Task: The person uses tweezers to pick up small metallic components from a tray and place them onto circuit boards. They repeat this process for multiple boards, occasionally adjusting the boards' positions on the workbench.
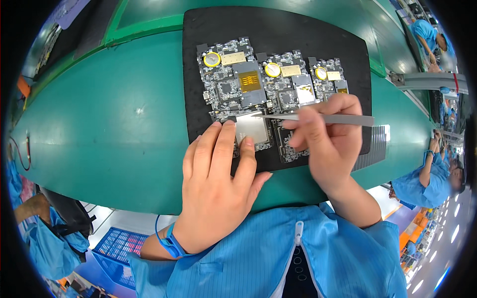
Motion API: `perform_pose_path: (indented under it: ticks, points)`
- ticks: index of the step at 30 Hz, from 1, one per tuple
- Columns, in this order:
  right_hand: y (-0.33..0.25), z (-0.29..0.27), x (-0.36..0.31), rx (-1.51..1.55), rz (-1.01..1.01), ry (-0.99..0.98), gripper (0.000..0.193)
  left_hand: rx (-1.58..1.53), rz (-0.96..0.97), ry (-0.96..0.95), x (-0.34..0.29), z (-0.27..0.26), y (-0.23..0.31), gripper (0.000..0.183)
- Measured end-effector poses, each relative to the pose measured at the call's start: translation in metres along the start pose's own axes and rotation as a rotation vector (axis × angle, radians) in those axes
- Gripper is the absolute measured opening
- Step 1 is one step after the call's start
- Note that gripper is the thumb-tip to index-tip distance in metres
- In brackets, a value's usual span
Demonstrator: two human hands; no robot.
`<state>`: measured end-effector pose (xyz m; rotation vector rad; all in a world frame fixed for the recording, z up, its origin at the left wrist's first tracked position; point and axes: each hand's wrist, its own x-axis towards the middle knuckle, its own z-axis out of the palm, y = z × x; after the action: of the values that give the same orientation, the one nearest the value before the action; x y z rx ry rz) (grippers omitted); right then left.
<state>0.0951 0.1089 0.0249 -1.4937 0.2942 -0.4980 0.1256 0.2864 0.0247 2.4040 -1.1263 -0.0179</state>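
My left hand [213,171] lies with fingers stretched over the lower part of a circuit board [226,88], its fingertips at the edge of a silvery metal plate [251,131]. In my right hand [332,141] is a pair of grey metal tweezers [350,119], pinched between thumb and fingers. The tweezers point left, and their tip is at the plate's upper edge; contact cannot be made out. To the right lie a second circuit board [283,94] and a third circuit board [324,88], partly hidden by my right hand. Each carries a yellow-rimmed coin cell.
The boards lie on a black mat [298,32] on a green table [114,124]. A grey ribbed piece [373,148] sits by the mat's right edge. A thin wire [28,154] lies far left. A blue crate [112,248] stands below. Other people in blue are at both sides.
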Motion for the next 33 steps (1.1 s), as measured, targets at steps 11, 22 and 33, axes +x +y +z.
perform_pose_path:
  ticks: [11,22,33]
  points:
    - [0.034,0.013,0.004,-0.416,-0.562,-0.213,0.027,0.032,0.006,0.067,0.000,0.010,0.005,0.049]
    - [0.034,0.010,0.008,-0.582,-0.783,-0.318,0.030,0.057,0.033,0.127,-0.001,0.016,0.002,0.042]
    - [0.040,0.008,0.013,-0.596,-0.974,-0.413,0.033,0.110,0.080,0.150,-0.002,0.017,-0.001,0.038]
